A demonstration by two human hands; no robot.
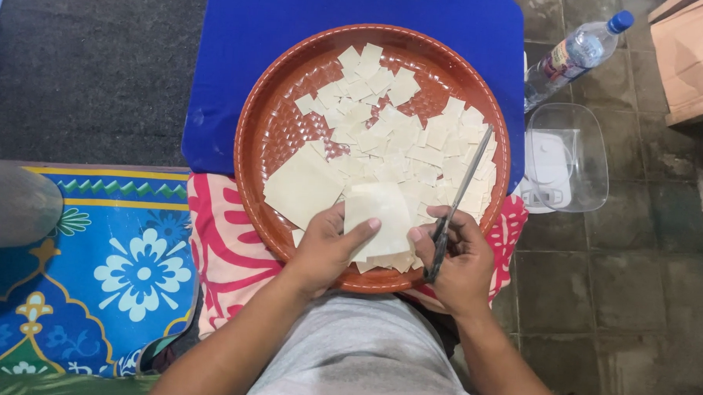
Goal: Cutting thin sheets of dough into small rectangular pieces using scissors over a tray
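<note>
Small cut squares (393, 133) piled in the round tray (252, 132). Big sheet (301, 186) in the tray's near left part. Bottle (574, 57) and clear tub (567, 154) right of the tray. Cloth (232, 61) under it.

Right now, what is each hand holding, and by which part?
Left hand holds a pale square sheet by its lower left edge. Right hand holds scissors by the handles.
</note>
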